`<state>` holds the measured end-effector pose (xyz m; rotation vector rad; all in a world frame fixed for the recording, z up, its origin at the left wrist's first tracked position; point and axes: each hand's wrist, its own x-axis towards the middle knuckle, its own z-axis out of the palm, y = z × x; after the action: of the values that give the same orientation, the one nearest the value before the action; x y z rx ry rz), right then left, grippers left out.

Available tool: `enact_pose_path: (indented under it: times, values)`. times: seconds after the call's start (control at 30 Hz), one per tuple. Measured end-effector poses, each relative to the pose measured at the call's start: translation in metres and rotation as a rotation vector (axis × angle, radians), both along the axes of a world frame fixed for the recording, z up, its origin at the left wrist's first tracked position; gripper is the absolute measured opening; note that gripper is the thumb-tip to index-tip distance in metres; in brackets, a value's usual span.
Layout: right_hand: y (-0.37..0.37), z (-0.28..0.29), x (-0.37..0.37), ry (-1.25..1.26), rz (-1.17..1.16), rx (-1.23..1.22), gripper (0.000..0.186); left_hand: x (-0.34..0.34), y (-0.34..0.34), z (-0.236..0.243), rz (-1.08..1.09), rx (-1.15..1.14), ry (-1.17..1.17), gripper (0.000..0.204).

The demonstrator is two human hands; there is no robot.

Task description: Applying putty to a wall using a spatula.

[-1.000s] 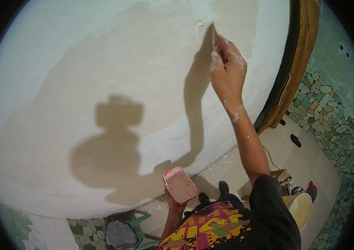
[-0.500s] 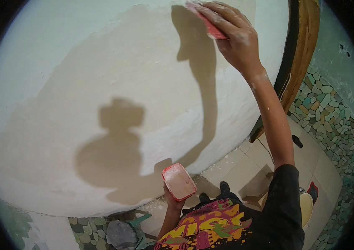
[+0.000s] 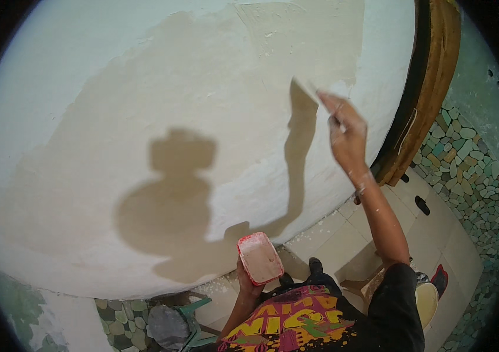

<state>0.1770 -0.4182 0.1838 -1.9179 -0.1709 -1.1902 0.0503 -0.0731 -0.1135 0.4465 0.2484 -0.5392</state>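
Note:
My left hand [image 3: 247, 286] grips a red rectangular tub [image 3: 270, 281] low in front of my shirt. Pale, pinkish-white paste [image 3: 262, 258] coats the inside of it. Raised on the right, my right hand [image 3: 349, 135] is smeared with white and closed on a scraper [image 3: 313, 87]; the blade is nearly edge-on and blurred, while the earlier frame shows it flat and pink. Hand and scraper look apart from the white wall [image 3: 331, 176], though the gap is hard to judge. A broad beige coat of filler [image 3: 202, 88] covers much of that wall, with fresh ridges near the top.
A brown wooden frame [image 3: 442, 76] borders the wall on the right. Pebble-patterned stone [image 3: 466, 158] lies beyond it. Below are pale floor tiles [image 3: 325, 240], a green stool-like piece [image 3: 199, 305], a round yellowish container [image 3: 427, 302] and a black slipper [image 3: 422, 205].
My right hand has come down from the top of the wall and turned, so the scraper shows edge-on. The left hand and tub have shifted slightly right with the view.

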Motion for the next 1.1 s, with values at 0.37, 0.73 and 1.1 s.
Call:
enact_pose_path:
  times: [0.37, 0.73, 1.1]
  values:
    - [0.057, 0.121, 0.049, -0.38, -0.213, -0.103, 0.027, -0.001, -0.015, 0.007, 0.066, -0.048, -0.041, 0.066]
    - [0.052, 0.129, 0.023, -0.29, 0.013, -0.367, 0.047, 0.006, -0.031, 0.006, 0.065, -0.05, 0.038, 0.066]
    - [0.01, 0.063, 0.048, -0.316, -0.166, -0.94, 0.061, -0.014, -0.03, -0.001, 0.1, -0.012, 0.026, 0.063]
